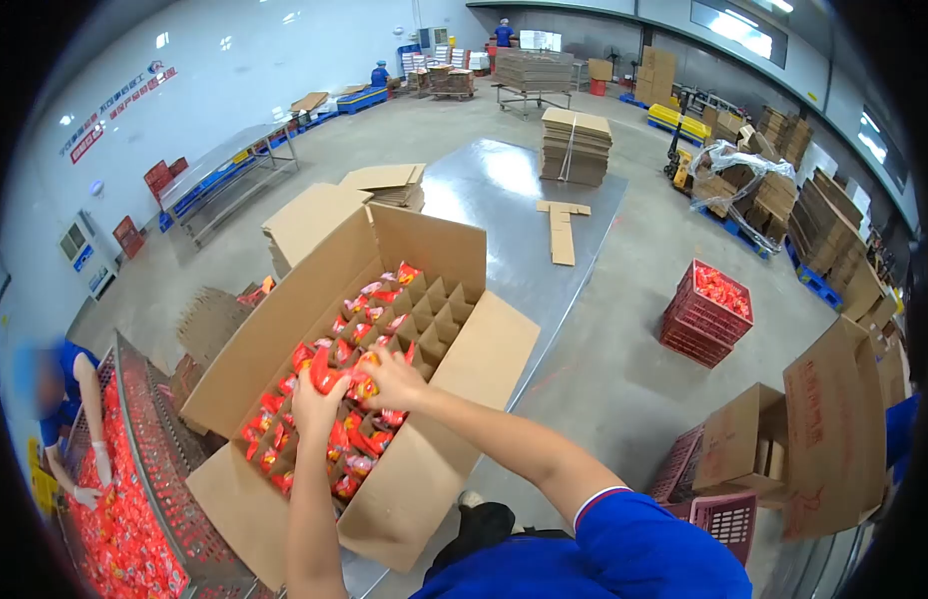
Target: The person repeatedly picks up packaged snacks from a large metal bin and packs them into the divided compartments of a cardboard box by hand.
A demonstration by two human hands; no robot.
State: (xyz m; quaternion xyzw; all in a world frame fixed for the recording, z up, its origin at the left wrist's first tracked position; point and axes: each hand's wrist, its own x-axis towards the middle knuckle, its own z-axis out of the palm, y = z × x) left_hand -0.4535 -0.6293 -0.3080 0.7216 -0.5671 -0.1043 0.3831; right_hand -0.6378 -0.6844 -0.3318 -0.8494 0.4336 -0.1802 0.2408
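An open cardboard box [284, 349] with a grid of card dividers [439, 314] stands before me, its flaps folded out. Red wrapped packets [359, 444] fill many of its cells, while several cells toward the far right hold none. Above the middle of the grid, my left hand [316, 404] is closed around a red packet [325, 373]. Close beside it, my right hand [392, 381] has its fingers curled on another red packet [363, 385]. What is printed on the packets is too small to read.
At left, a co-worker [69, 399] with gloved hands reaches into a metal bin [169, 469] heaped with red packets. Flat cardboard stacks [574, 150] rest on the metal table [484, 190]. Red crates [698, 319] stand on the floor at right, near cardboard boxes [743, 439].
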